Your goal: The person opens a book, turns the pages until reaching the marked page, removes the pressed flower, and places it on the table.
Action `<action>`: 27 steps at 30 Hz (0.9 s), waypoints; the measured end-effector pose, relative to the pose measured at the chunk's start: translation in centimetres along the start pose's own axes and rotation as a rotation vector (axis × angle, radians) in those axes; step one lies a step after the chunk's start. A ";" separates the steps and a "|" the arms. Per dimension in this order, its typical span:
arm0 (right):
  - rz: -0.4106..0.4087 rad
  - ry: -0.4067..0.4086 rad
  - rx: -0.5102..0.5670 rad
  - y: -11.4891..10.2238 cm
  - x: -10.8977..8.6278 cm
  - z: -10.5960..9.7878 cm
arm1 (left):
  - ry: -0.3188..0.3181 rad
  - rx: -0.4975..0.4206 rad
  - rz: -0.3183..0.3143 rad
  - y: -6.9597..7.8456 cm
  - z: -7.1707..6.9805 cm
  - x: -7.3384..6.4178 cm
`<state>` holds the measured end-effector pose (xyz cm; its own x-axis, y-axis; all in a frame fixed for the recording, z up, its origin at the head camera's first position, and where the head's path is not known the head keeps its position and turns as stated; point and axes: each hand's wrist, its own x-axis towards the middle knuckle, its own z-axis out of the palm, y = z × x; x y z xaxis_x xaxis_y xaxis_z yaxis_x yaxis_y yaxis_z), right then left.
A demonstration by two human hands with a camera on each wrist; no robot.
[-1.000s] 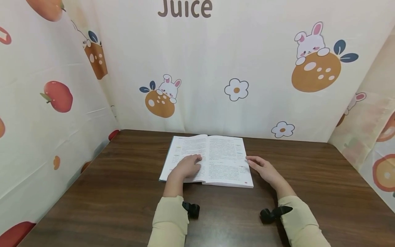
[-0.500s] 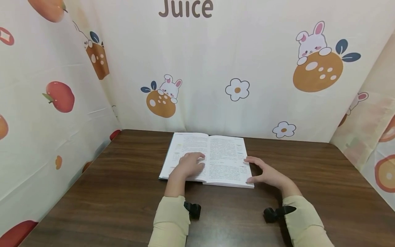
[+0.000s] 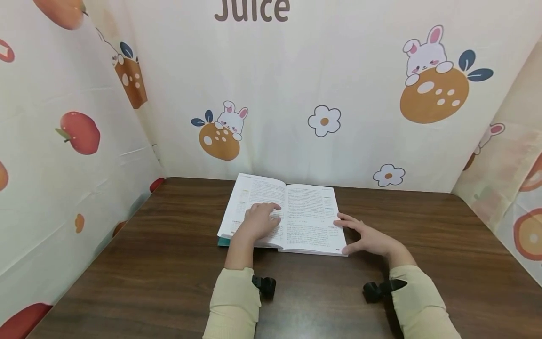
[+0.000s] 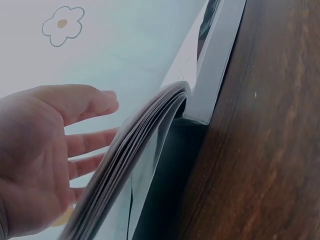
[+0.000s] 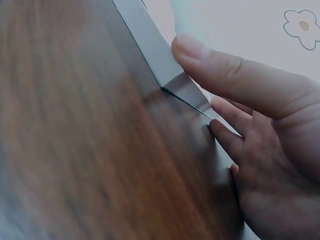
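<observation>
An open book (image 3: pixel 312 221) with printed pages lies at the far side of the table. Its left pages bow upward, and a strip of teal cover (image 3: pixel 223 241) shows under their lower left corner. Over these pages is my left hand (image 3: pixel 259 221), thumb and fingers extended; in the left wrist view the sheets (image 4: pixel 132 145) stand raised in a curved stack beside that hand. My right hand (image 3: pixel 370 239) is at the book's right edge, with the thumb at the lower corner and the spread fingers along the side. The right wrist view shows the thumb (image 5: pixel 220 70) against the page block's corner.
Brown wooden tabletop (image 3: pixel 161 278) surrounds the book. Behind it hangs a pale curtain (image 3: pixel 279 141) printed with rabbits, fruit and flowers, and similar cloth closes both sides. Each forearm carries a black wrist camera (image 3: pixel 264 287).
The book's left pages have risen and shifted away from the near edge, baring the teal cover. My left hand has moved slightly farther away, and my right thumb has spread to the lower right corner.
</observation>
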<state>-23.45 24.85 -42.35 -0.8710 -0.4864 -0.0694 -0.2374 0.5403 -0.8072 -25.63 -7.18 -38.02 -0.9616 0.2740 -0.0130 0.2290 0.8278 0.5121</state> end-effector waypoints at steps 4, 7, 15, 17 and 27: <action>0.009 0.019 -0.001 -0.1 0.1 0.1 | 0.005 -0.026 0.012 0.2 0.0 0.0; 0.016 0.035 -0.009 -0.1 0.2 0.2 | 0.007 -0.043 0.024 0.4 0.1 -0.1; 0.039 0.066 -0.029 -0.4 0.3 0.3 | -0.005 -0.047 0.075 1.4 0.3 -0.1; 0.042 0.071 -0.034 -0.4 0.3 0.4 | -0.019 -0.052 0.088 1.8 0.4 -0.1; 0.057 0.092 -0.035 -0.7 0.6 0.6 | -0.150 -0.028 0.153 2.9 1.6 0.0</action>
<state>-23.51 23.80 -42.22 -0.9189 -0.3901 -0.0589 -0.2003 0.5898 -0.7823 -24.68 -4.05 -37.91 -0.8823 0.4669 -0.0594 0.3645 0.7577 0.5414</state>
